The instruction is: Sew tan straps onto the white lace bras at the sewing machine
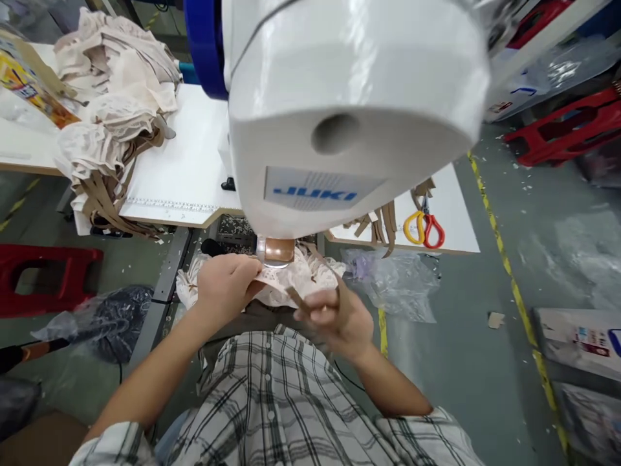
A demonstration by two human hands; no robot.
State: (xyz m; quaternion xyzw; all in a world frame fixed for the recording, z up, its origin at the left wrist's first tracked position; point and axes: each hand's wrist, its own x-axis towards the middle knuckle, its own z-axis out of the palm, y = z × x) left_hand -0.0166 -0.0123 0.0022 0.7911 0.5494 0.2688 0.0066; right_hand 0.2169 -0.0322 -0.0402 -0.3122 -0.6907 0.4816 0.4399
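Note:
A white JUKI sewing machine (359, 77) fills the upper middle of the view, its head just above my hands. Pale pink lace fabric (276, 294) lies under the machine's front end and hangs toward my lap. My left hand (227, 285) is closed on the left edge of this lace, beside the shiny copper-coloured part (279, 250). To the right, my right hand (342, 317), a little blurred, has its fingers closed round a brown strap (343, 301) in front of the lace. The needle area is hidden by the machine head.
Lace garments with brown straps (114, 110) are heaped on the white table (179, 175) at left. Yellow-and-red-handled scissors (424, 228) and brown strips (383, 223) lie at right. Red stools (43, 275) and plastic bags (392, 281) are around.

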